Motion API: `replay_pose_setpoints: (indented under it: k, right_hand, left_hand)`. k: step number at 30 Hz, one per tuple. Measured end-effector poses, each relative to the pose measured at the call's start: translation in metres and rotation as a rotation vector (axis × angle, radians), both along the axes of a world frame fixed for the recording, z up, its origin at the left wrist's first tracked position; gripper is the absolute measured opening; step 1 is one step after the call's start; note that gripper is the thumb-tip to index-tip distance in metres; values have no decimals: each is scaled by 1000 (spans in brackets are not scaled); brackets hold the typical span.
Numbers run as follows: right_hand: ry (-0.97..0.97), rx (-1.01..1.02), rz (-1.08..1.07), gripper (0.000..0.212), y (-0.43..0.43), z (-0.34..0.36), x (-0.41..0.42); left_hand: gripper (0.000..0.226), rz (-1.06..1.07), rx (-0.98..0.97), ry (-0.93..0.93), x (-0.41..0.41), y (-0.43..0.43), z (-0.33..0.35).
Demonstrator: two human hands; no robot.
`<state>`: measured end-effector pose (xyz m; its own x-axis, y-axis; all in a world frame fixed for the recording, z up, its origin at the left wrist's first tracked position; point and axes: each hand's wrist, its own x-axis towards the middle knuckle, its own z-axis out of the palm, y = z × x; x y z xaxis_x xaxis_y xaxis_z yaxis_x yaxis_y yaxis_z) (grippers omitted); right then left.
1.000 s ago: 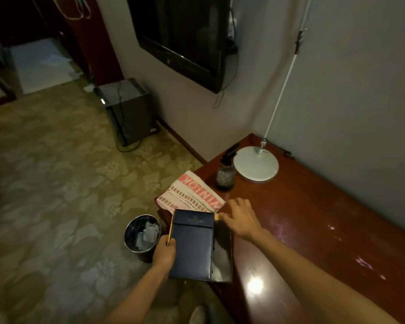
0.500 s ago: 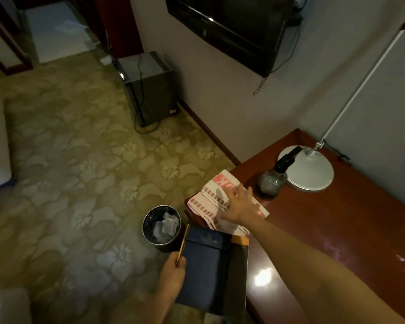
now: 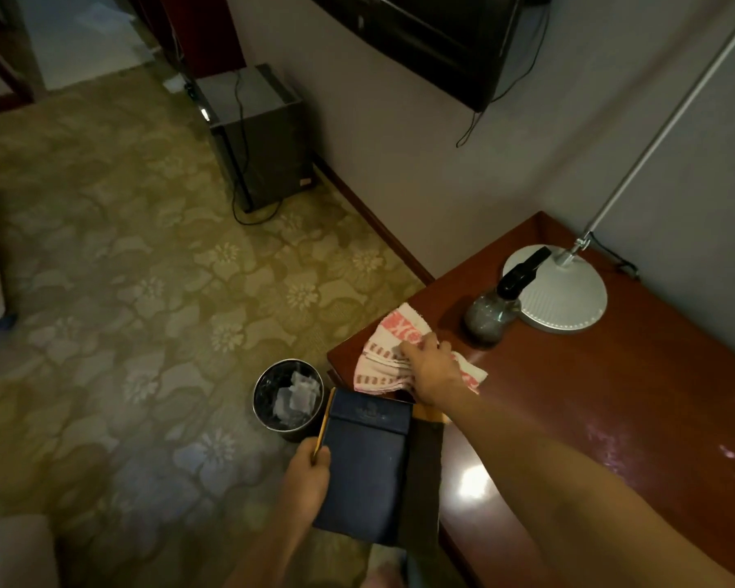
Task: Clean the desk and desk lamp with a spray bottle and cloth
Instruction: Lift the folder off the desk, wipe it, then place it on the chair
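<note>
A white cloth with red print (image 3: pixel 382 358) lies on the near left corner of the red-brown desk (image 3: pixel 590 396). My right hand (image 3: pixel 431 371) is on the cloth, fingers closing over its bunched fabric. Just beyond the cloth stands a small round spray bottle (image 3: pixel 491 314) with a black trigger head. Behind it sits the desk lamp's white round base (image 3: pixel 565 294), its thin pole rising to the upper right. My left hand (image 3: pixel 308 473) holds a dark blue folder (image 3: pixel 370 464) and a yellow pencil off the desk's left edge.
A round metal waste bin (image 3: pixel 287 401) with crumpled paper stands on the patterned carpet beside the desk corner. A grey cabinet (image 3: pixel 257 133) with a cable is against the wall. A black television (image 3: pixel 433 31) hangs above. The wall runs close behind the desk.
My right hand left the folder, moved onto the cloth and gathered it, bunching the fabric. My left hand kept the folder and pencil. The view swung left and down.
</note>
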<state>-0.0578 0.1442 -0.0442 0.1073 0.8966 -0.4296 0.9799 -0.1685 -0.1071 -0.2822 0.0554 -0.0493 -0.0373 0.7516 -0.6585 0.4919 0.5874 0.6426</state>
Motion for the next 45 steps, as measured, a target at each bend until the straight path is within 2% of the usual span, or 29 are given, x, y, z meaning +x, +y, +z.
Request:
replay_pose_setpoints:
  k: [3, 6, 12, 15, 18, 22, 24, 28, 30, 37, 41, 45]
  right_hand:
    - [73, 65, -86, 58, -4, 17, 10]
    - [86, 252, -143, 48, -17, 48, 14]
    - [39, 592, -108, 53, -69, 109, 14]
    - [7, 656, -122, 56, -87, 125, 20]
    - [20, 621, -87, 61, -100, 126, 22]
    - [31, 429, 40, 66, -121, 98, 10]
    - [25, 395, -3, 69, -134, 89, 8]
    - [10, 379, -78, 70, -161, 85, 2]
    - [9, 402, -132, 67, -175, 86, 1]
    - [-65, 410, -139, 66, -225, 86, 6]
    - [-72, 391, -113, 55, -256, 77, 13]
    - [-80, 372, -216, 49, -262, 77, 34]
  left_hand:
    - [27, -13, 20, -22, 7, 3, 10]
    - [24, -11, 21, -35, 17, 5, 19]
    - [18, 13, 31, -68, 52, 9, 39]
    - [20, -53, 51, -30, 72, 10, 47]
    - [28, -90, 102, 19, 92, 7, 64]
    - [17, 37, 62, -251, 118, -2, 84]
    - [21, 50, 29, -306, 127, -5, 89]
    - [31, 245, -97, -382, 138, -5, 85]
    - [36, 237, -94, -364, 142, -3, 80]
    - [27, 144, -56, -322, 147, -17, 69]
    - [23, 83, 11, -315, 144, -15, 64]
    - [24, 32, 63, -328, 139, -11, 65]
